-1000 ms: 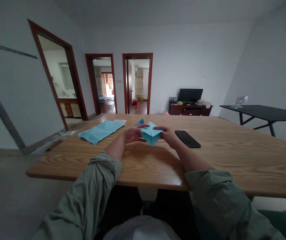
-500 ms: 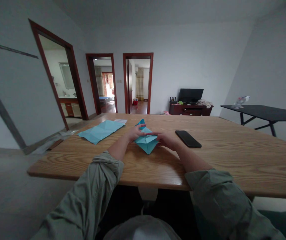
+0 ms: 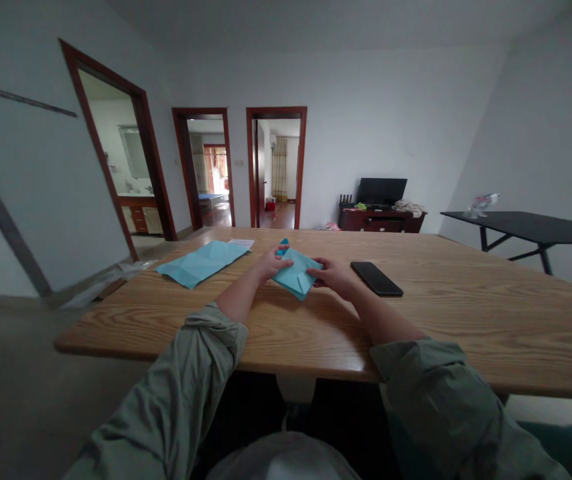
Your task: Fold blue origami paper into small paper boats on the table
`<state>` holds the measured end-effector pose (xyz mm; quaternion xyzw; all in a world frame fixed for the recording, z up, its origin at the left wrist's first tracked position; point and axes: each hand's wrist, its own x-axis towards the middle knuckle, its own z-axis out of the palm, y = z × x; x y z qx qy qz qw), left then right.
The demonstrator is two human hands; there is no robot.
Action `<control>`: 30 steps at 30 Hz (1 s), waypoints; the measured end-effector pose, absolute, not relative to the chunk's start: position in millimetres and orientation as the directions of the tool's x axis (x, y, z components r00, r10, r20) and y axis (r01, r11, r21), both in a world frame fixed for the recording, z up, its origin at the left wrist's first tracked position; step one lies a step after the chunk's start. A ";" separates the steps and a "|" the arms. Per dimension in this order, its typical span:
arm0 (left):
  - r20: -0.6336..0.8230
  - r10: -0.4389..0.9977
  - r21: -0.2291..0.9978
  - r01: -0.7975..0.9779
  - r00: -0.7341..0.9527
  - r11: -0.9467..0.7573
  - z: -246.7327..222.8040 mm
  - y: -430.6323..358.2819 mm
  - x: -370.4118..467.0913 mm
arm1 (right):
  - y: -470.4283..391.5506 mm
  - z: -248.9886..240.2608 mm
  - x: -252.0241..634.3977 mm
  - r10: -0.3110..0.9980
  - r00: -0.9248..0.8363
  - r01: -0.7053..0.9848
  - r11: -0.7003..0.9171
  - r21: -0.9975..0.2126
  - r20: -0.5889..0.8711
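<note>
A light blue folded paper (image 3: 296, 275), roughly diamond-shaped with layered lower edges, is held above the wooden table (image 3: 166, 328). My left hand (image 3: 269, 264) grips its left side, thumb on the upper face. On the right side, my right hand (image 3: 333, 275) pinches the paper with the thumb on top and the fingers beneath. Just behind my left hand is a darker blue piece of paper (image 3: 283, 245), partly hidden by that hand. To the left lies a creased, opened-out light blue sheet (image 3: 203, 262).
A black phone (image 3: 376, 278) rests right of my right hand. A small white printed paper (image 3: 241, 243) lies behind the creased sheet. Beyond the table stand a television (image 3: 382, 191) on a dark red cabinet (image 3: 356, 219) and a black folding table (image 3: 541, 225).
The folded paper has been lifted and turned, its near tip now higher and a flatter face showing. Both hands have shifted from fingers meeting across it to gripping its two sides.
</note>
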<state>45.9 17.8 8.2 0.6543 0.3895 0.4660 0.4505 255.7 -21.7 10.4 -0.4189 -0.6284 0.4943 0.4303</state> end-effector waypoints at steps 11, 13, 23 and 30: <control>0.145 0.906 0.981 0.061 0.397 -0.184 22.0 -7.1 49.6 | -16.0 11.1 256.9 0.971 -0.151 0.044 0.196 -0.980 0.188; 0.152 0.907 0.976 0.085 0.394 -0.201 23.8 -8.2 48.7 | -19.4 12.8 255.5 0.968 -0.185 0.066 0.183 -0.981 0.169; 0.203 0.882 0.600 0.658 0.425 -0.455 11.3 -9.3 47.1 | -17.8 1.5 270.6 0.948 -0.297 0.658 0.289 -0.695 0.114; -0.125 0.706 0.255 0.710 0.697 -0.656 3.5 -17.9 59.1 | -16.2 -11.9 273.0 0.865 -0.479 0.852 0.499 -0.162 0.146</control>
